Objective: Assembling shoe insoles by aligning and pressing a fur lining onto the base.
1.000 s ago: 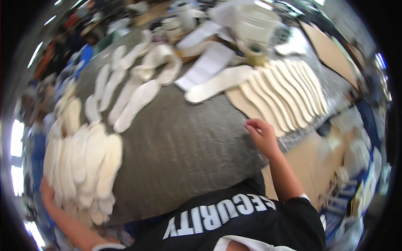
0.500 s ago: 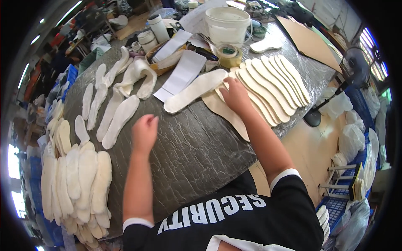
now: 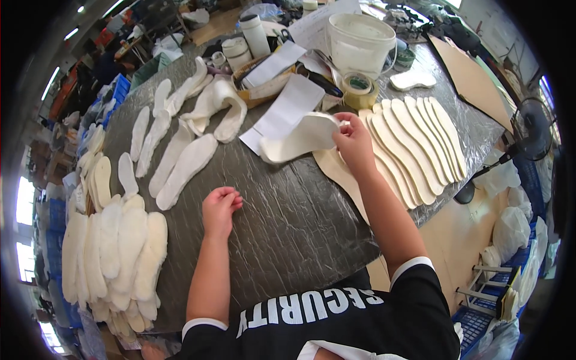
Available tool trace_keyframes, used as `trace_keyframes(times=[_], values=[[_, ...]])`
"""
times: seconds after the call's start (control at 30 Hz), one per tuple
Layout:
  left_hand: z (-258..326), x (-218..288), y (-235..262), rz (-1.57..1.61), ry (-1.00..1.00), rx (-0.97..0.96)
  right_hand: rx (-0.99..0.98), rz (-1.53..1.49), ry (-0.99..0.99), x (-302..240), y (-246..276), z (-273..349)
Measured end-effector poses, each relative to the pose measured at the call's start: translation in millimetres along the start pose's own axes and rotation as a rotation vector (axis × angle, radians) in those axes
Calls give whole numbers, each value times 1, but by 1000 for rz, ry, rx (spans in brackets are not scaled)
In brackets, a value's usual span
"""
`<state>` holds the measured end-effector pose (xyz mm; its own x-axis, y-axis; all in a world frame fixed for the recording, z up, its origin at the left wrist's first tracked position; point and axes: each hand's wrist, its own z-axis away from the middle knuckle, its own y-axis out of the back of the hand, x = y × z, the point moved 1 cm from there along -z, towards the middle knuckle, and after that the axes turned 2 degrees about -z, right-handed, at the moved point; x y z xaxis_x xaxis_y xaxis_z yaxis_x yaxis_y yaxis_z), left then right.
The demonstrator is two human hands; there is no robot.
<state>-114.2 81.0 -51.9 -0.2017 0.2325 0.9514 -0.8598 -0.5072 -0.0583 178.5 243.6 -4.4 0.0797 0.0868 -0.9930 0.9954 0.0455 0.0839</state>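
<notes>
1. Head view shows that the right hand [image 3: 354, 139] has now lifted one white insole [image 3: 300, 138] off the bench [image 3: 288, 222]; half a second ago this hand was pressing flat on the pieces there. The fingers are closed on the heel end of the insole, and the insole curls in the air, above the tan sheet [image 3: 339, 171] and just left of the fanned row of cream insoles [image 3: 414, 147].

2. Left hand [image 3: 220, 207] has moved back toward the body and to the right. It rests on the bare dark bench with fingers loosely curled, and it holds nothing.

3. From this change I judge that one piece is picked from the group and the work on it is starting, while the left hand only waits.

4. Other things did not move: the two long white insoles [image 3: 180, 165] left of the left hand, the big pile of white insoles [image 3: 114, 252] at the left edge, the tape roll [image 3: 359, 89] and the white bucket [image 3: 359, 42] behind the lifted piece, and the paper sheets [image 3: 288, 111] beside it.
</notes>
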Motion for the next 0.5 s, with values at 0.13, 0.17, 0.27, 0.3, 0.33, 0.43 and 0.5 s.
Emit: trace_keyframes(times=[0.13, 0.17, 0.27, 0.3, 0.33, 0.43, 0.5], values=[[11, -5, 0, -113, 58, 16, -212, -367, -23, -40, -12, 59], [7, -2, -13, -41, 9, -28, -284, -438, 30, -48, -17, 70], [-5, -6, -14, 120, -41, -74, -598, -648, -43, -76, -47, 104], [-6, -9, -10, 206, -42, -101, -693, -657, -60, -92, -53, 115], [-5, -13, -3, 358, 23, -230, -794, -668, -76, -105, -59, 124], [25, -19, 5, 622, 95, -587, -915, -834, -11, -122, -67, 144], [59, -4, -13, 683, -28, -1045, -815, -866, 49, -118, -64, 150]])
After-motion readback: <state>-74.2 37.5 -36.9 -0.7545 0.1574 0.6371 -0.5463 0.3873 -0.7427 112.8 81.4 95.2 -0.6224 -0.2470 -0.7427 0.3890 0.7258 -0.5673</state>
